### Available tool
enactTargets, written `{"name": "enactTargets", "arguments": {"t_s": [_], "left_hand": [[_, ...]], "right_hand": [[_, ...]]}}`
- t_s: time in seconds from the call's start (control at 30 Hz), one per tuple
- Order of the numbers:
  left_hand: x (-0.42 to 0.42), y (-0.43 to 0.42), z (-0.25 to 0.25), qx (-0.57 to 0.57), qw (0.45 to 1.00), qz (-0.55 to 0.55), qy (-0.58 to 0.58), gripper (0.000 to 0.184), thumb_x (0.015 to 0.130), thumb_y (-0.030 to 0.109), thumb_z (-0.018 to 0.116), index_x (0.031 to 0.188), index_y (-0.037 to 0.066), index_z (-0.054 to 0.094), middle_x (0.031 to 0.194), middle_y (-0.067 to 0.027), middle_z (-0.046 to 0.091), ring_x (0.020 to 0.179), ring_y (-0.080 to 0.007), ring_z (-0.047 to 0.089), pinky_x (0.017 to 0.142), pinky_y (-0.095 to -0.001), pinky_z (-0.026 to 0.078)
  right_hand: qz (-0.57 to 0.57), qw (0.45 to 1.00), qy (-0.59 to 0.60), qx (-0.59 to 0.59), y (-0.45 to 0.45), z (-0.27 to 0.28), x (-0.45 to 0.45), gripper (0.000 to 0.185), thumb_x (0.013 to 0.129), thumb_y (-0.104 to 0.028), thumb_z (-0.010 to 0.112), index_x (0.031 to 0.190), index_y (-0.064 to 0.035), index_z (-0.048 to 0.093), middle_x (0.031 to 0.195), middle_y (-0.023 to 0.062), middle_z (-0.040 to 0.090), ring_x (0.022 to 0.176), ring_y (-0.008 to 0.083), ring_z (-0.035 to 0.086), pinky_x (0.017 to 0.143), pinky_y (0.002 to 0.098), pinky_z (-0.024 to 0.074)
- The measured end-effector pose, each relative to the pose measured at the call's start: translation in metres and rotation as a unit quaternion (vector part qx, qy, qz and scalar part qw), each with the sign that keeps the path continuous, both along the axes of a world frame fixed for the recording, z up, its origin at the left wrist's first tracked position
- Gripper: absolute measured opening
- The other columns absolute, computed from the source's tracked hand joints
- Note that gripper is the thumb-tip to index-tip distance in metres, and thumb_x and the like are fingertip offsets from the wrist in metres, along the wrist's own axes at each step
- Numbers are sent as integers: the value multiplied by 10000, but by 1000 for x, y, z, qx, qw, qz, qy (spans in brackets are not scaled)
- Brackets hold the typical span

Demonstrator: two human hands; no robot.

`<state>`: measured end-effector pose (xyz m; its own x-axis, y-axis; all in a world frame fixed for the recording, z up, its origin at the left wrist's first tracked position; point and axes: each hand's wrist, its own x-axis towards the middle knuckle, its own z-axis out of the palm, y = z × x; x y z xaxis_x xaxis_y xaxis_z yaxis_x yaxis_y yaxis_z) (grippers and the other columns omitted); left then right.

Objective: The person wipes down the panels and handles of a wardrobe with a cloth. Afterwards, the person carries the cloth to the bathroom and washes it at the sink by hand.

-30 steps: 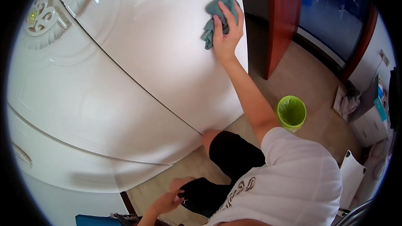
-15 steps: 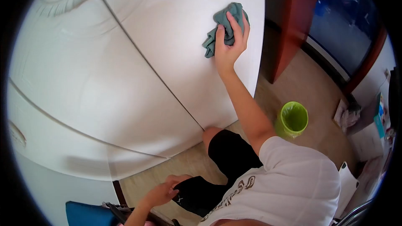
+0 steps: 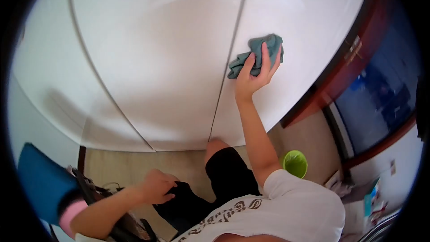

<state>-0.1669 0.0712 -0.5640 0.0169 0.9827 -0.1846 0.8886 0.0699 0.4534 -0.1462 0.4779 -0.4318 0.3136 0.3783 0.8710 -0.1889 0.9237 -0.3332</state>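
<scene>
We see on the body a white short-sleeved shirt [image 3: 295,213] with dark printed letters [image 3: 241,207], and black shorts [image 3: 228,172].

In right hand [image 3: 259,77]: matt, creased cloth [image 3: 258,48] is gripped | under grip: smooth, glossy panel [image 3: 313,27] is seen | right of grip: wood-look door [image 3: 335,83] is shown | lower right of grip: plastic-looking bin [image 3: 295,165] is seen

The white doors [image 3: 156,54] look bright, with a pale shine near 11 o'clock and soft gray shadows toward 9. The red door [image 3: 335,80], between 2 and 3, is dim. Lines bend, corners are black, and small things [image 3: 368,204] at 4 o'clock look fuzzy.
</scene>
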Motion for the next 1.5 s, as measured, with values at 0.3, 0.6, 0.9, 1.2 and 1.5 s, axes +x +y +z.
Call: {"name": "enactTargets", "arguments": {"t_s": [0.3,0.6,0.9,1.2,1.5], "left_hand": [[93,81,47,-168,976,-4,140,421,915,434,721,1204,128,727,1099,-31,750,966,-285,737,792,-448,590],[108,118,73,-301,948,46,96,467,971,489,633,1242,116,707,1070,-92,760,994,-332,743,765,-526,589],[138,165,82,-250,959,110,78,538,976,395,672,1375,40,605,1177,-196,699,1086,-405,685,923,-521,557],[33,23,45,-243,954,154,88,583,1000,354,649,1495,89,495,1289,-232,626,1196,-438,620,1000,-529,528],[22,19,41,-241,957,144,69,615,1005,370,656,1532,108,478,1325,-236,618,1221,-430,603,1047,-507,493]], "right_hand": [[20,989,-107,101,9,1,14,430,891,51,638,1297,-64,722,1603,243,426,1416,432,466,1170,540,383],[60,964,-154,207,-41,-36,-43,533,757,34,657,1222,-191,788,1509,210,561,1337,401,555,1143,602,385],[28,962,-145,231,10,-25,2,313,798,-181,817,1098,-270,804,1417,83,663,1192,247,646,1082,457,447],[-30,970,-151,190,-53,-48,-22,562,659,-76,783,1179,-290,785,1443,80,642,1241,263,628,1151,489,378],[-109,986,-75,100,81,-53,74,528,687,-26,715,1188,-176,790,1455,200,597,1281,374,604,1130,577,424]]}}
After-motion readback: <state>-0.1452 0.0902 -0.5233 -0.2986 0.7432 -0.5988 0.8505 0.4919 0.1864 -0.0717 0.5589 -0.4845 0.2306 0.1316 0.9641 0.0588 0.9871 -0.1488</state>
